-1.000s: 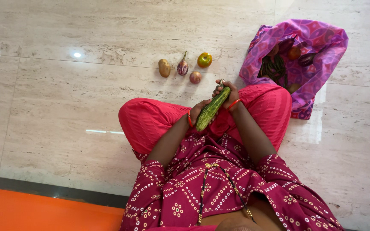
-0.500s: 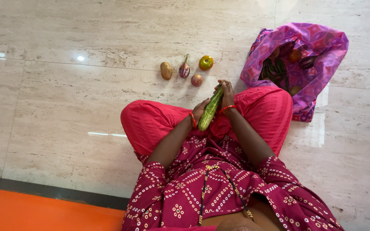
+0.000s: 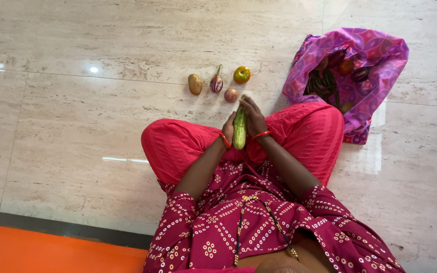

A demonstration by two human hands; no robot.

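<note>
The long green cucumber has swung upright. Left hand and right hand grip it above the lap. Looks firm, smooth, maybe slippery; hold its middle.

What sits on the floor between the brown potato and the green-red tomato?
In the head view, a small purple striped eggplant stands between the brown potato and the green-red tomato.
</note>
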